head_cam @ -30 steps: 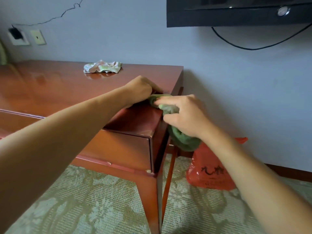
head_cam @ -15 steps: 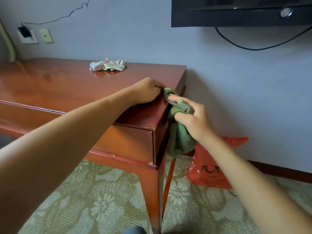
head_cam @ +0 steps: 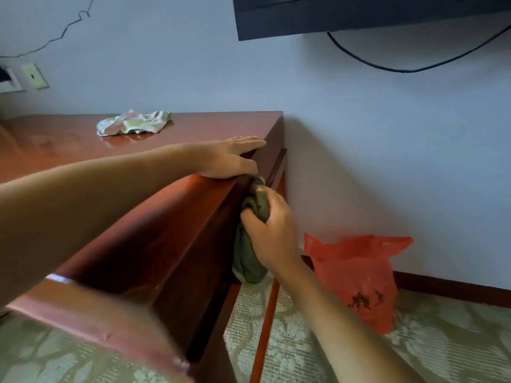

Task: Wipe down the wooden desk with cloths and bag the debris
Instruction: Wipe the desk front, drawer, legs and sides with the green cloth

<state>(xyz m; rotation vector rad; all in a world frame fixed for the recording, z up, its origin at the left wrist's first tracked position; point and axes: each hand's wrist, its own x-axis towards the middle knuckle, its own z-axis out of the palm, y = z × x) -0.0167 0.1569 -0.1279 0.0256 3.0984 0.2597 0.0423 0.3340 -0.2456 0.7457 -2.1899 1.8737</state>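
The reddish wooden desk (head_cam: 69, 150) fills the left of the view, its right end facing me. My left hand (head_cam: 232, 158) lies flat on the desk top at the right edge, fingers straight. My right hand (head_cam: 269, 228) grips a bunched green cloth (head_cam: 247, 258) and holds it against the desk's right side panel, just below the top edge. A second cloth, pale and crumpled (head_cam: 132, 122), lies on the desk top near the wall. An orange plastic bag (head_cam: 356, 275) stands on the floor by the wall, right of the desk.
A dark wall-mounted screen (head_cam: 359, 12) hangs above, with a black cable (head_cam: 401, 69) drooping below it. Wall sockets (head_cam: 33, 76) sit at the left. Patterned green carpet (head_cam: 442, 341) covers the floor, and a desk leg (head_cam: 264, 327) runs down beside my right forearm.
My right hand has carried the green cloth from the top corner down onto the desk's side panel. My left hand has uncurled and flattened on the top. The view has swung closer and tilted.
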